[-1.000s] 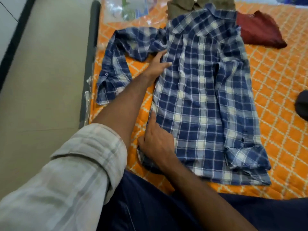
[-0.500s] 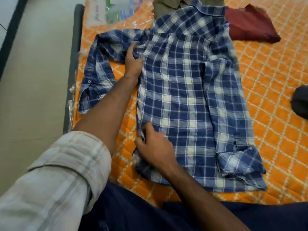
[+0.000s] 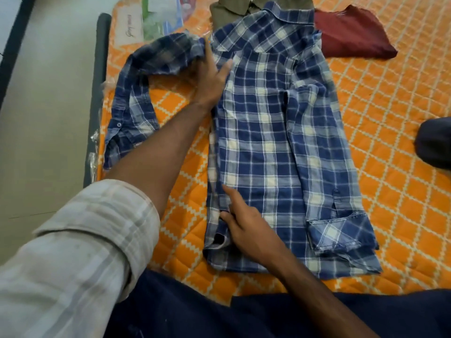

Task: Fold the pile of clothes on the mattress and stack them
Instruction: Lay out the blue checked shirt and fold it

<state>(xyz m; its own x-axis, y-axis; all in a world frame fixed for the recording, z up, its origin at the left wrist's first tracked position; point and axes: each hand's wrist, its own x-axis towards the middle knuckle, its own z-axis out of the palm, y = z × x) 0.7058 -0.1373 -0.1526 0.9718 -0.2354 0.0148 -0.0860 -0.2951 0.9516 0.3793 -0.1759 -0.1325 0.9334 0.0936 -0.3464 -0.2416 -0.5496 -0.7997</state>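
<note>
A blue plaid shirt (image 3: 275, 142) lies spread on the orange quilted mattress (image 3: 395, 191), collar away from me. Its right sleeve is folded down over the body. Its left sleeve (image 3: 136, 93) trails out to the left, bunched and blurred near the shoulder. My left hand (image 3: 211, 76) lies flat at that shoulder, thumb spread onto the shirt and fingertips partly hidden by the sleeve fabric. My right hand (image 3: 244, 225) presses the shirt's left edge near the hem, index finger stretched out. An olive shirt (image 3: 231, 8) and a maroon garment (image 3: 351, 35) lie beyond the collar.
The mattress's left edge (image 3: 100, 93) drops to a pale floor (image 3: 48, 106). Clear plastic packaging (image 3: 156, 20) sits at the far left corner. A dark garment (image 3: 434, 142) shows at the right edge. My dark trousers (image 3: 219, 313) fill the near foreground.
My left hand slid from the shirt's side up to the shoulder, and the left sleeve bunched up there. My right hand stayed pressing near the hem.
</note>
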